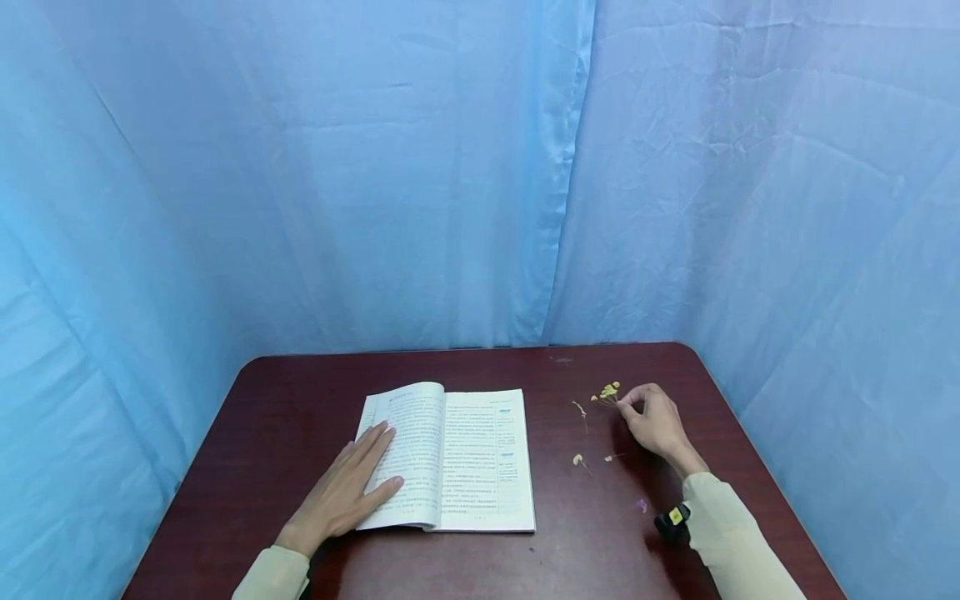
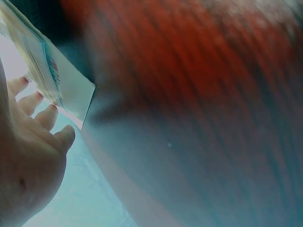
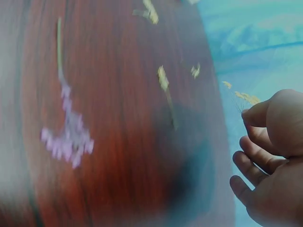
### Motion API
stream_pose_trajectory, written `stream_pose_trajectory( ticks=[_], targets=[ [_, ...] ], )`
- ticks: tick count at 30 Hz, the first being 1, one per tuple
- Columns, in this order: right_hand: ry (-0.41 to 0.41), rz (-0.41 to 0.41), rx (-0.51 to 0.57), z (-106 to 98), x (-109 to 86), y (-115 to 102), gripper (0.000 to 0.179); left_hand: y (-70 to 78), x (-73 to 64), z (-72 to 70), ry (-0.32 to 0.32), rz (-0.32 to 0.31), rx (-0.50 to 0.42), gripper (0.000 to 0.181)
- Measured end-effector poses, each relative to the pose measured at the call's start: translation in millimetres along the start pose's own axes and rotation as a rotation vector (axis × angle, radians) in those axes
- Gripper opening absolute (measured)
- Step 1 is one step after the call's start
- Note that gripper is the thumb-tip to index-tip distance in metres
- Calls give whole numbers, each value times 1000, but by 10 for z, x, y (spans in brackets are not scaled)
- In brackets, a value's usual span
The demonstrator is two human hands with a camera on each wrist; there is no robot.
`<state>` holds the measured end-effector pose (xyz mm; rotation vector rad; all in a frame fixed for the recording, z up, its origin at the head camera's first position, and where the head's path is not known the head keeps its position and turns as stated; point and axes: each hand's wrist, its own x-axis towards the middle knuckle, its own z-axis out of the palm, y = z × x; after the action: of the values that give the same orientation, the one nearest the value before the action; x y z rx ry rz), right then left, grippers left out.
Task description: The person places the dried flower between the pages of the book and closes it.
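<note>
An open book [image 1: 480, 467] lies on the dark red-brown table, its left-hand pages bulging upward. My left hand [image 1: 348, 479] rests on the left page with straight, spread fingers; the left wrist view shows the fingertips by the book's page edges [image 2: 35, 61]. To the right, my right hand [image 1: 660, 421] pinches a small yellow dried flower sprig [image 1: 609, 392] by its thin stems between thumb and finger. In the right wrist view the sprig [image 3: 246, 97] is held up above the table. Left of that hand lie small pale dried flowers [image 1: 577, 460] and a purple flower sprig [image 3: 71, 132].
Another thin dried sprig [image 1: 581, 410] and a small pale one [image 1: 609, 457] lie between the book and the right hand. The table [image 1: 292, 408] has rounded far corners. Blue curtains [image 1: 375, 208] hang behind it and along both sides.
</note>
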<state>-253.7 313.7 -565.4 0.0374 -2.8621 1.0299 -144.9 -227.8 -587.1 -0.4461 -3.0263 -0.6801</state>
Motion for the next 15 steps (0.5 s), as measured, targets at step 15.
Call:
stream_pose_trajectory(
  ticks=[15],
  targets=[
    [-54,-113,88,263,-47,-736,18,-12,-46,-1,16,-2,-14,84]
  ],
)
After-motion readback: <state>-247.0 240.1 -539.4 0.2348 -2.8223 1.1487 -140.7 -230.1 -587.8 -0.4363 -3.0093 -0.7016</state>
